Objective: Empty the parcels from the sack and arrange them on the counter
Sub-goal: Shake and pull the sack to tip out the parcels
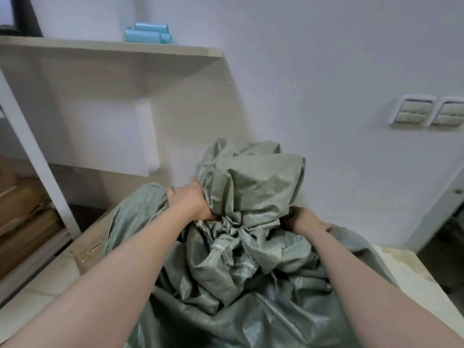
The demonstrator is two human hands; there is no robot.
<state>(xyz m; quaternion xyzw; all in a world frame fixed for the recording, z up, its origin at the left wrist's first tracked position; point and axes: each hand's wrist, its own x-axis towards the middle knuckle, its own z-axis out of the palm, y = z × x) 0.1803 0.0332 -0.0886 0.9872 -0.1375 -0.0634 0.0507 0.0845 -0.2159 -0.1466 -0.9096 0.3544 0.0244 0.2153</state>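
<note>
A large grey-green woven sack fills the lower middle of the head view, crumpled and bunched up toward the wall. My left hand grips a fold of the sack on the left of the raised bunch. My right hand grips the sack fabric on the right side, its fingers mostly hidden in the folds. The sack lies on a pale counter. A brown cardboard parcel shows at the sack's left edge. Whatever is inside the sack is hidden.
A white shelf unit stands at the left with pale blue rolls on top. Brown cardboard boxes are stacked low at the far left. Wall switches sit on the right wall. A chair base shows at the far right.
</note>
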